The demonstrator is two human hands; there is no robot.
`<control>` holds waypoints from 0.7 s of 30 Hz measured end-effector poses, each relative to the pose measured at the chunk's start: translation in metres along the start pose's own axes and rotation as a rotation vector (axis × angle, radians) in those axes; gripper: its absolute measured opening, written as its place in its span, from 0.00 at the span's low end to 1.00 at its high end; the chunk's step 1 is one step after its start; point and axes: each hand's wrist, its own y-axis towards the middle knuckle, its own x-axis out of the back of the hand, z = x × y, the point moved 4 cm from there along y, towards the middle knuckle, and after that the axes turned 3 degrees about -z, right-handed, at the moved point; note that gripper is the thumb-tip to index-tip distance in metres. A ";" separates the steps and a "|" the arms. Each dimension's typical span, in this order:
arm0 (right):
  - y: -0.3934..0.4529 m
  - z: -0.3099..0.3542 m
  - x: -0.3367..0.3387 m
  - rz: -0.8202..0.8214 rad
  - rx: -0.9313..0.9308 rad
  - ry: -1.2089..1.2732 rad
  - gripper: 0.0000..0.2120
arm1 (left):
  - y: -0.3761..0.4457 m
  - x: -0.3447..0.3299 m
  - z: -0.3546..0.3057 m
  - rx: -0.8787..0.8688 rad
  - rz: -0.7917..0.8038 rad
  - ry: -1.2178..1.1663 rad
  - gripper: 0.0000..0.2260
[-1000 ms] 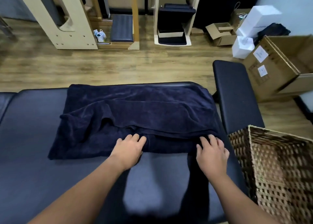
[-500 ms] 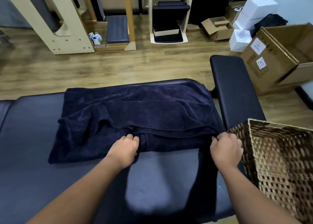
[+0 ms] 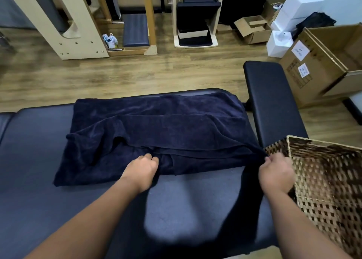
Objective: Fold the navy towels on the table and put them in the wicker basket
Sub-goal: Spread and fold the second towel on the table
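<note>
Since a second ago: right hand [image 3: 275,172] slid toward 3 o'clock, now pinching towel [image 3: 156,131] corner; left hand [image 3: 143,167] curled on near hem. Fold starting.

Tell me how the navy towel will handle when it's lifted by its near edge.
The towel will likely sag and drape: it already lies in soft folds. Its thick pile suggests some weight and little slipping where the left hand and right hand grip it.
</note>
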 end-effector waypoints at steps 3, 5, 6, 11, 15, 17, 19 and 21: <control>0.026 -0.007 0.006 0.049 -0.123 -0.031 0.08 | -0.004 -0.003 0.005 0.006 0.006 -0.011 0.12; 0.026 -0.003 0.004 0.113 -0.123 -0.097 0.11 | -0.008 -0.008 0.003 0.001 0.007 -0.005 0.13; 0.020 0.002 0.004 0.116 -0.088 -0.098 0.11 | -0.010 -0.010 0.001 -0.003 0.000 -0.001 0.14; -0.031 0.040 0.001 0.158 0.219 -0.187 0.10 | -0.014 -0.010 0.001 -0.019 0.042 -0.053 0.14; -0.065 0.059 -0.014 0.201 0.271 -0.055 0.10 | -0.023 -0.015 -0.001 -0.086 0.167 -0.170 0.10; -0.072 0.071 -0.013 0.219 0.265 0.035 0.14 | -0.027 -0.013 0.007 0.017 0.129 -0.324 0.09; -0.072 0.082 -0.011 0.271 0.206 0.150 0.19 | -0.030 -0.011 0.025 0.244 -0.014 -0.470 0.10; -0.070 0.090 -0.008 0.296 0.173 0.189 0.27 | -0.037 -0.010 0.045 0.457 -0.197 -0.479 0.09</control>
